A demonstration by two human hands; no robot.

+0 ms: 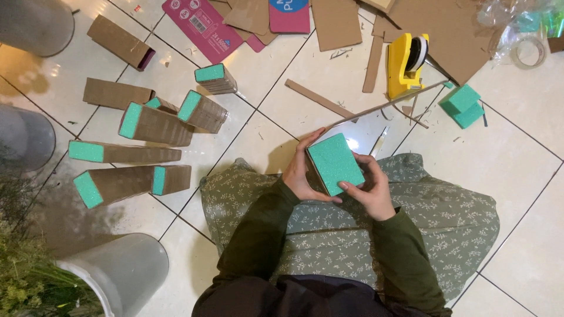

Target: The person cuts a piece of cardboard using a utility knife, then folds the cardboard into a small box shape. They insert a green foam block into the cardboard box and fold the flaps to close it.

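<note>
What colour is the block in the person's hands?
The block is bright green, seen clearly in the head view.

Bucket [120,273] — base beyond frame edge

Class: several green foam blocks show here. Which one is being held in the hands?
The foam block above the lap, gripped by the left hand and right hand. The others lie on the floor.

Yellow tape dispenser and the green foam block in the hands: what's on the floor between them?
In the head view, between the tape dispenser and the held foam block lies a long thin stick across bare white tile, plus small cardboard scraps.
</note>
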